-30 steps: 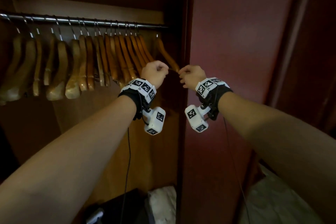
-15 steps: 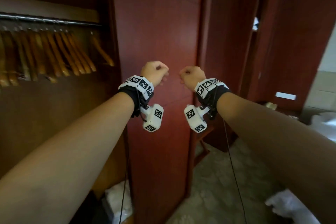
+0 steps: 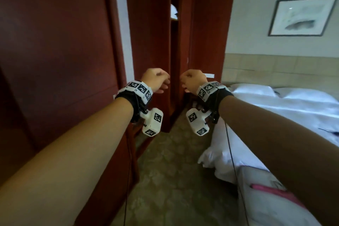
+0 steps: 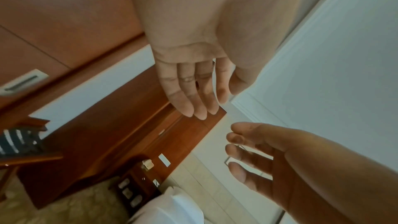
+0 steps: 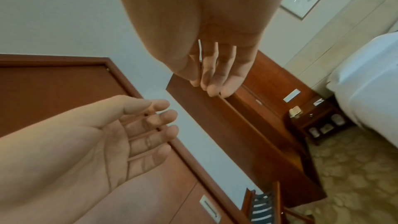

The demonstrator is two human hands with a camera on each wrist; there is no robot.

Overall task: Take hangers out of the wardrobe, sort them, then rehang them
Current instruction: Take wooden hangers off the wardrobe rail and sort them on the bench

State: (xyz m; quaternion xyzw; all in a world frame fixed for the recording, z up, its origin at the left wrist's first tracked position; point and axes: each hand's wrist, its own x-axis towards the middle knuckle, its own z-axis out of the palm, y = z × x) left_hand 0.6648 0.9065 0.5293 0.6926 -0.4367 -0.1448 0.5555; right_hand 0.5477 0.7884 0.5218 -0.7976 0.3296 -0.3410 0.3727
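No hanger is held, and none can be seen in any of the three views; the rail and the hangers lie outside the pictures, so their place cannot be told. The step in hand is judged to fall between trips: both hands are empty and raised in front of the body.

The left hand (image 3: 155,80) sits at about 11 o'clock of the head view's centre, the right hand (image 3: 193,81) just beside it at about 1 o'clock, with a narrow gap between them. From above they look loosely bunched, but both wrist views show the fingers (image 4: 194,91) of the left hand and the fingers (image 5: 215,74) of the right hand held fairly straight, close together and relaxed, with nothing pinched or gripped.

A smooth, dark red wooden wardrobe panel (image 3: 60,46) fills the 9 o'clock side. A bed with white, softly creased linen (image 3: 286,104) lies at 3 o'clock, above a patterned carpet (image 3: 174,180). A framed picture (image 3: 300,16) hangs at 2 o'clock.

The next move is judged to call for a turn toward the rail or toward a sorting surface such as the bed.
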